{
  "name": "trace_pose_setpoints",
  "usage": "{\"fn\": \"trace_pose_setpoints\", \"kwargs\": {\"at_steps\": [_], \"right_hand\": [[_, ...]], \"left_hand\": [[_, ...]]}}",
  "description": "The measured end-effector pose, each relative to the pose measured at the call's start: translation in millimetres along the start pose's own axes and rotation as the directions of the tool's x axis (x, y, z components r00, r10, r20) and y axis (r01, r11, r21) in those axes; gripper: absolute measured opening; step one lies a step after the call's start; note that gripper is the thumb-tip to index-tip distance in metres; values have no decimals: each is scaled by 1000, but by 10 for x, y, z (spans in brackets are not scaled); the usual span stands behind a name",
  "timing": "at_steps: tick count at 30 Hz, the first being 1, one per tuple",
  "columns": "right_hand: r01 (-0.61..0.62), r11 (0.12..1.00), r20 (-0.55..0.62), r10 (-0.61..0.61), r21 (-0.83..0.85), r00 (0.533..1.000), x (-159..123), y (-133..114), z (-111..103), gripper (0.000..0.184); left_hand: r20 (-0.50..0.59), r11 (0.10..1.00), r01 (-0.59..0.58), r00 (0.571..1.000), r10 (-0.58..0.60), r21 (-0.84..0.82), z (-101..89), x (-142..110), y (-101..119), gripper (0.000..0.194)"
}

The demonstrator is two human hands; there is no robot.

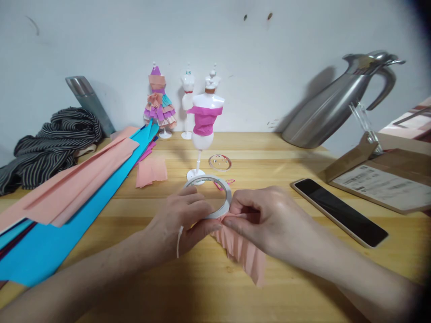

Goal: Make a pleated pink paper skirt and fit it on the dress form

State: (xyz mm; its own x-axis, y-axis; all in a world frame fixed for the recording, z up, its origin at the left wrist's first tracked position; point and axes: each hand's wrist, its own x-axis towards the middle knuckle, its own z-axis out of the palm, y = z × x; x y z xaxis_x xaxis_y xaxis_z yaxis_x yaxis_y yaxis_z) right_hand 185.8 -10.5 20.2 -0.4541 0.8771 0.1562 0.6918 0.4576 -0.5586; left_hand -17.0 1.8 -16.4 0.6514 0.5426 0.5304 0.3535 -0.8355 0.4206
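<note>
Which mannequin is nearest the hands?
The front mannequin, in the magenta top. The others, including the ruffled-dress mannequin, stand farther back, nearer the wall.

On your light wooden table (208,296), a black rectangular phone (340,211) lies left of a brown cardboard box (409,166) and before a silver metal jug (330,105).

White tape roll (228,197) held upright in both hands (191,215), pleated peach crepe paper (244,253) hanging below it
</note>
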Motion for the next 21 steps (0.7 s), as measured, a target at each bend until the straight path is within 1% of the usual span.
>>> {"fn": "trace_pose_setpoints", "kwargs": {"at_steps": [5, 11, 21], "right_hand": [[-37, 999, 34, 37, -14, 999, 19, 2, -3, 25], [-67, 995, 38, 70, -67, 997, 11, 30, 39, 27], [-28, 988, -9, 27, -154, 1000, -24, 55, 83, 30]], "left_hand": [[-27, 999, -19, 999, 20, 29, 39, -9, -18, 26], [-16, 999, -15, 1000, 16, 38, 85, -20, -33, 27], [-21, 997, 60, 998, -59, 45, 79, -30, -20, 25]]}}
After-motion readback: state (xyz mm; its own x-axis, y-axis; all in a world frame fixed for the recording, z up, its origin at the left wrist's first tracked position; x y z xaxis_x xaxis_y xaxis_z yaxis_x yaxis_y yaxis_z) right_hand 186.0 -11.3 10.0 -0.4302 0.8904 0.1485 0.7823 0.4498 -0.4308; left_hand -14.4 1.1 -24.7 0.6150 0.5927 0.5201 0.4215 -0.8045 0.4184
